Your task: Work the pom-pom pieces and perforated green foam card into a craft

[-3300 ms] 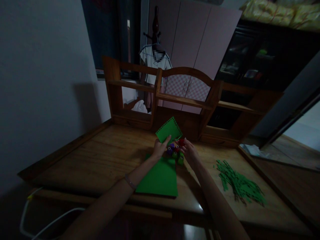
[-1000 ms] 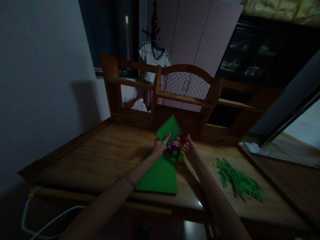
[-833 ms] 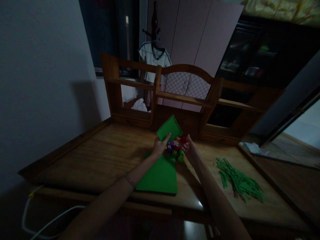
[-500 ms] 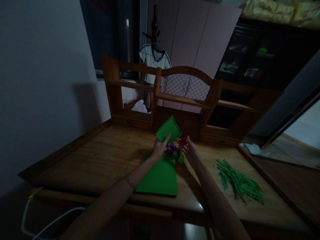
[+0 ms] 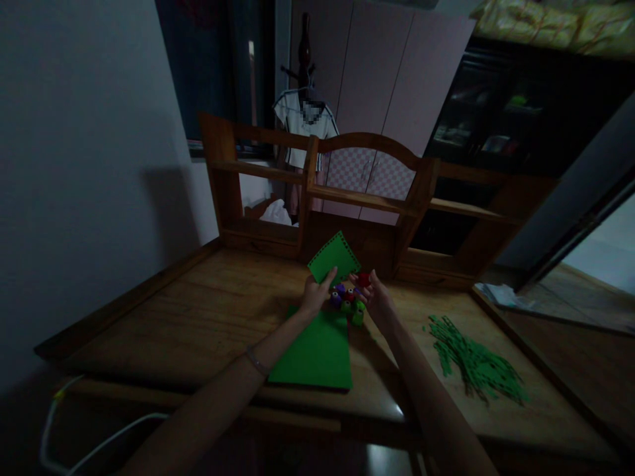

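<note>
Green card [image 5: 329, 256]: flat, roughly square, bright green; row of small dark marks along both upper edges. Turned cornerwise, one corner pointing up, lower part gripped in left hand [image 5: 317, 291], thumb across face. Small red piece [image 5: 364, 279]: deep red, held in fingers of right hand [image 5: 380, 299], just beside card's right corner; contact with card cannot be told. Outline partly covered by fingers, finer detail lost in dim light.

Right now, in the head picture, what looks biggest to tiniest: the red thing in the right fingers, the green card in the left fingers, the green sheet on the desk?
1. green sheet
2. green card
3. red thing, partly hidden
</note>
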Available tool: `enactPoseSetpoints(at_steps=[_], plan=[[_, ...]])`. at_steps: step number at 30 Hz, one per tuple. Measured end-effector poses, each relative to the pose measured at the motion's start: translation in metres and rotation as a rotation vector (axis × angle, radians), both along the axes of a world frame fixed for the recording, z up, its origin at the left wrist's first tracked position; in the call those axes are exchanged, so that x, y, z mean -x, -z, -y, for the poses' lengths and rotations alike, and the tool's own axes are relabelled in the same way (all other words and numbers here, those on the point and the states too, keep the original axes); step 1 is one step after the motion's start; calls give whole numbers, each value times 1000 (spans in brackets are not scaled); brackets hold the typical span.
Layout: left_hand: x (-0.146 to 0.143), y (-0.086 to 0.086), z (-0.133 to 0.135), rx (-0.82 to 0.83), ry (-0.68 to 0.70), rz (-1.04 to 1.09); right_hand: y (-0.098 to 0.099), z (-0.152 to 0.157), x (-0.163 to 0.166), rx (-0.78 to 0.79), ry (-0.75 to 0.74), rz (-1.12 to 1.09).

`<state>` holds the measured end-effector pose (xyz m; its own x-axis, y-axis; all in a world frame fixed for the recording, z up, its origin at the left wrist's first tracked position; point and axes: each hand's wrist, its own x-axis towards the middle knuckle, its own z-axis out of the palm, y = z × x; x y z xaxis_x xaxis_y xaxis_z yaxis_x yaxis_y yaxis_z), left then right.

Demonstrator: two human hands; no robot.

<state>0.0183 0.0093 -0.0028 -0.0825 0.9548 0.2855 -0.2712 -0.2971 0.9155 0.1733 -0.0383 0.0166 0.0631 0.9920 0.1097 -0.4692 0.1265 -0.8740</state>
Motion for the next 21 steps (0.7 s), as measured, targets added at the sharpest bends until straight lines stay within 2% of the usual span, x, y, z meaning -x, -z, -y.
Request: enactPoseSetpoints(at_steps=[9, 21], plan=[[0, -2, 1, -29, 8, 19, -5, 2, -1, 70, 8, -23], [1, -2, 2, -18, 2, 14, 2, -2, -2, 74, 31, -69]])
